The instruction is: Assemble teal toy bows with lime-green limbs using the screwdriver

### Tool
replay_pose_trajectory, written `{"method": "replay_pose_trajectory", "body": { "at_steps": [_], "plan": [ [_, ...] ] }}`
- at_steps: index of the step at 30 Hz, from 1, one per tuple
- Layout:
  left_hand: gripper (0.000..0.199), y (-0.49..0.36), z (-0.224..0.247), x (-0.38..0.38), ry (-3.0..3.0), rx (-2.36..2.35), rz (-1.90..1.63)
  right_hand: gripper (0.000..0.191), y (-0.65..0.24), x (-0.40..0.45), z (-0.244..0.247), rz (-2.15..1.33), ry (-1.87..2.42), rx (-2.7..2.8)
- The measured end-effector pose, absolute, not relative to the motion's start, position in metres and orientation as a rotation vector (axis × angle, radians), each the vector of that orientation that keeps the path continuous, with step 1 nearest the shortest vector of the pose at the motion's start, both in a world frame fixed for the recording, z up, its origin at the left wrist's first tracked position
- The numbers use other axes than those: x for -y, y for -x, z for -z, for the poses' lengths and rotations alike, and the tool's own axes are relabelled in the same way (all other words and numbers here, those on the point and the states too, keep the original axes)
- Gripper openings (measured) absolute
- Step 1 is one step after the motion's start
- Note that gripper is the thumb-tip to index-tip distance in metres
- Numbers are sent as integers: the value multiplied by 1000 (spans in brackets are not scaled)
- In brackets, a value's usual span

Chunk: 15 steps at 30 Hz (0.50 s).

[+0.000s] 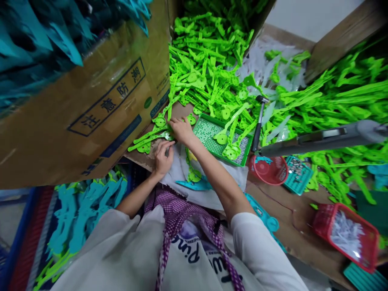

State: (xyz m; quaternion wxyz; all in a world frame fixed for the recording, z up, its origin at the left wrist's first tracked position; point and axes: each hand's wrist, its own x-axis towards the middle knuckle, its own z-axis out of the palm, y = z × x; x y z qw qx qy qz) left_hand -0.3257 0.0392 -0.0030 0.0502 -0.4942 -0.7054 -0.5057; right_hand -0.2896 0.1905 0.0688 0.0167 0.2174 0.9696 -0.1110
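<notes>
My left hand (pixel 163 157) is closed near the table's front left edge, thumb and fingertips together beside a few green plastic pieces (pixel 148 139); what it pinches, if anything, is too small to tell. Further forward and to the right, my right hand (pixel 181 130) reaches over those green pieces, its fingers bent down and spread onto them. A green perforated basket (pixel 206 135) with small metal parts and several green pieces stands right of my right hand. Under my forearms lies a pale cloth (pixel 178 171) with a teal piece (pixel 194 184) and a green piece on it.
A large cardboard box (pixel 121 105) of teal parts rises at the left. Green parts (pixel 212 60) are heaped at the back and right. A hammer (pixel 258 125), a grey bar (pixel 321 139), a red round basket (pixel 269 171), a teal tray (pixel 298 178) and a red bin (pixel 327 222) stand rightward.
</notes>
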Motion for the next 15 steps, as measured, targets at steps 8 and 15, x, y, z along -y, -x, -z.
{"method": "replay_pose_trajectory", "body": {
  "at_steps": [8,15],
  "plan": [
    [19,327,-13,20,1651,2264,1616,33,254,-186,-97,264,-782,-3069],
    [55,321,-27,-3,1277,2539,2418,24,150,-94,-89,1308,-1057,-2786]
  ]
}}
